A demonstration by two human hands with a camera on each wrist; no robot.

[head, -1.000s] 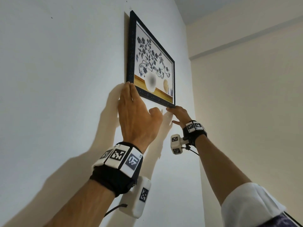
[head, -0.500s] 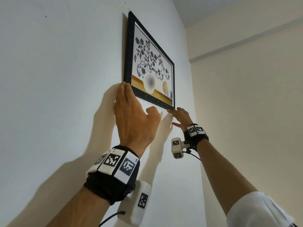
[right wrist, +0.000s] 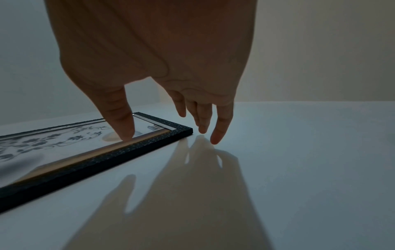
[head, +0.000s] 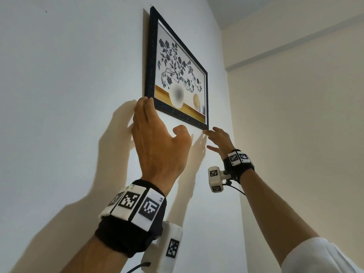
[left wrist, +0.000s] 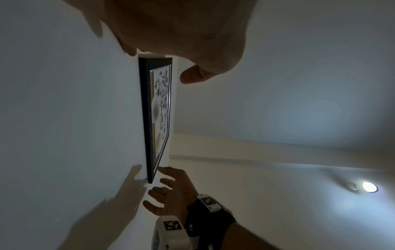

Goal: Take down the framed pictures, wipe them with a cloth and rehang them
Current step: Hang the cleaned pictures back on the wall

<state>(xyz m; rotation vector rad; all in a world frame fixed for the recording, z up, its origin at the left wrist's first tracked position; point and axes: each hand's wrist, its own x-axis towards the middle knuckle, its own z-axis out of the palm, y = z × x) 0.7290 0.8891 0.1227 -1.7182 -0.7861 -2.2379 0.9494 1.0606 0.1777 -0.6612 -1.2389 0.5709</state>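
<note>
A framed picture [head: 177, 75] with a dark frame and a floral print hangs flat on the white wall [head: 69, 95]. My left hand [head: 157, 134] reaches up to its lower left corner. The straight fingers touch that corner and the thumb stands apart below the bottom edge. My right hand [head: 218, 138] is at the lower right corner with its fingers spread. In the right wrist view the thumb [right wrist: 119, 118] lies over the picture [right wrist: 85, 148] near the bottom rail, and the other fingers point at the wall beside the corner. The left wrist view shows the picture [left wrist: 158, 110] edge-on. Neither hand grips anything.
A cream side wall [head: 295, 115] meets the white wall just right of the picture. A horizontal beam runs across it near the ceiling. A ceiling lamp [left wrist: 368, 186] shines at the right of the left wrist view.
Both hands stay at the picture's lower corners. The right hand's fingers have spread and eased slightly below the corner. The picture has not visibly moved on the wall.
</note>
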